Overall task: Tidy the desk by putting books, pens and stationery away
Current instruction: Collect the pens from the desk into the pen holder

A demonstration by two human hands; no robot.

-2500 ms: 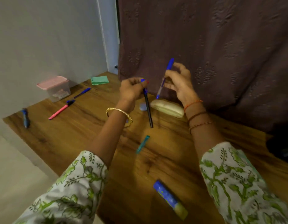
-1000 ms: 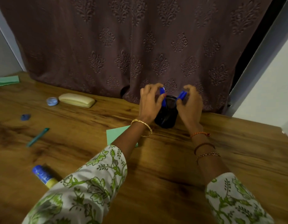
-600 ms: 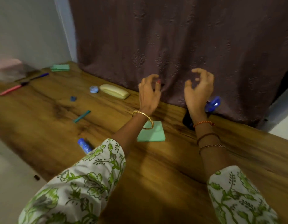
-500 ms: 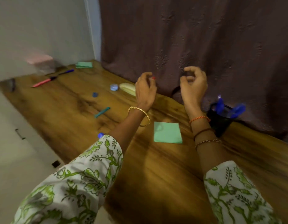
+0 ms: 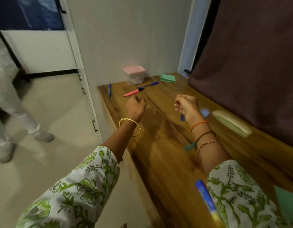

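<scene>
My left hand [image 5: 135, 106] and my right hand [image 5: 186, 106] hover over the wooden desk [image 5: 167, 162], fingers loosely curled and holding nothing. Beyond them lie a pink highlighter [image 5: 131, 93], a blue pen [image 5: 149, 84] and another blue pen [image 5: 109, 90] near the desk's left end. A small blue cap [image 5: 182, 117] shows just under my right hand. A teal piece [image 5: 189, 146] peeks out beside my right forearm. A blue and yellow glue stick [image 5: 205, 199] lies near my right sleeve.
A pink-lidded clear box [image 5: 134, 74] and a green note pad [image 5: 168, 78] stand at the far end by the wall. A cream pencil case [image 5: 231, 123] and a small blue round thing [image 5: 205, 112] lie along the brown curtain. A person's legs [image 5: 10, 112] stand on the floor at left.
The view has swung left, and the black pen holder with the blue pens has left the frame. Both hands, empty, have moved toward the desk's left end.
</scene>
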